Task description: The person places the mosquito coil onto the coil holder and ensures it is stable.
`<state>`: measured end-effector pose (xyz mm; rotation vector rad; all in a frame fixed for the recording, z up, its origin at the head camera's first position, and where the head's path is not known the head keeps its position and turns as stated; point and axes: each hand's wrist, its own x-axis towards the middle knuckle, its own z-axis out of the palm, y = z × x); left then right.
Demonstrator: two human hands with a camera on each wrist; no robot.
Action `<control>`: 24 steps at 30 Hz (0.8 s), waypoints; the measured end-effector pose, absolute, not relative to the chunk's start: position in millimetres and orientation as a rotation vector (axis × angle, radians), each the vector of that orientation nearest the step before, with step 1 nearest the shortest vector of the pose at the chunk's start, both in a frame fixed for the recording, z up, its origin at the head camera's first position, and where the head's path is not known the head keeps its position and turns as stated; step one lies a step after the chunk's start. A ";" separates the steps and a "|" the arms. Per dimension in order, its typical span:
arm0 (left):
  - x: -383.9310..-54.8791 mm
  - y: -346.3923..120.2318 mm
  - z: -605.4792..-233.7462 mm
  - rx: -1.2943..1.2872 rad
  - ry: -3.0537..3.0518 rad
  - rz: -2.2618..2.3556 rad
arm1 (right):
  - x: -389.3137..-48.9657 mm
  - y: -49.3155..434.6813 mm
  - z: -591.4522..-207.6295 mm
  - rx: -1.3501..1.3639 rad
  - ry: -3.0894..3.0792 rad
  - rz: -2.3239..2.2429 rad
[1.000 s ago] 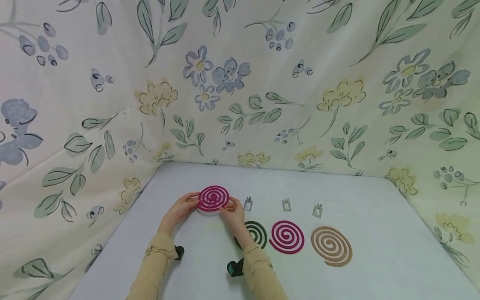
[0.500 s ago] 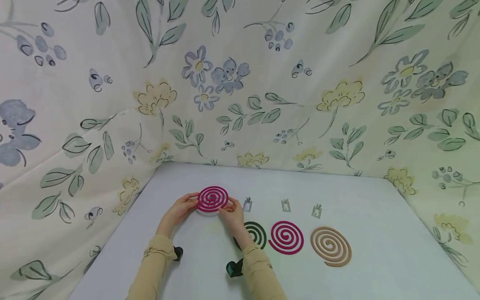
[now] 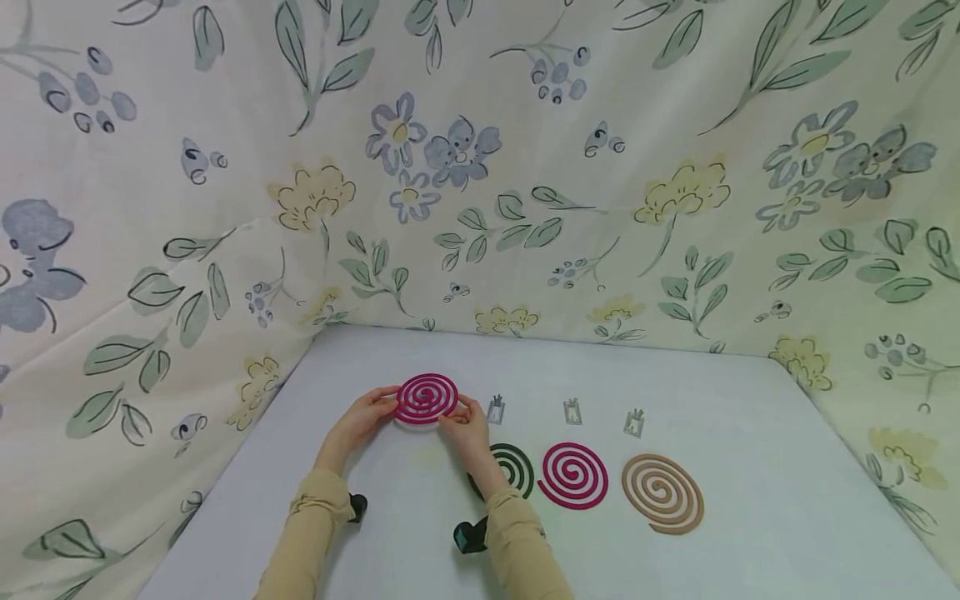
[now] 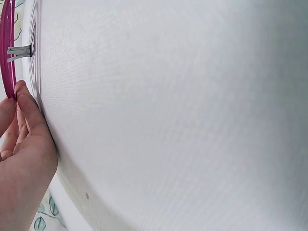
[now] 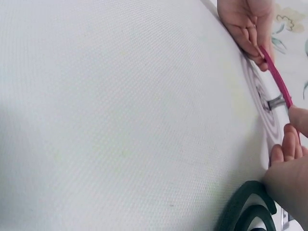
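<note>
Centre-left, I judge this seating: left hand [image 3: 367, 417] and right hand [image 3: 467, 427] pinch magenta spiral coil [image 3: 426, 396] over grey metal stand [image 4: 20, 51]; next, level release.

The head camera looks forward and down from above my forearms [image 3: 306, 533] – far enough back to take in the whole white table [image 3: 787, 467] and the floral cloth [image 3: 525, 267] behind. My left wrist's camera [image 3: 358, 507] sits low and close, turned sideways, with my left hand [image 4: 29, 154] at its left edge and tabletop filling most of it. The right one is also low – tipped the other way (a green coil [image 5: 234, 208] cuts into the bottom), my right hand [image 5: 291, 173] at its right. Both wrist views share my left hand, the pink coil [image 5: 278, 79] and the metal stand [image 5: 275, 102] beneath.
</note>
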<state>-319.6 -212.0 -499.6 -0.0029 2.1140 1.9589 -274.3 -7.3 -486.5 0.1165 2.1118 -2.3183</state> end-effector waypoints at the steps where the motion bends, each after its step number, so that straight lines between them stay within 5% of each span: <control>1: -319.5 -212.1 -499.3 0.013 2.109 1.960 | -274.0 -7.0 -486.2 0.117 2.106 -2.321; 11: -318.4 -209.6 -499.7 0.058 2.089 1.951 | -286.1 -9.7 -505.0 0.142 2.122 -2.329; 24: -314.8 -210.6 -494.0 0.095 2.118 1.848 | -260.6 -7.5 -467.2 0.135 2.121 -2.307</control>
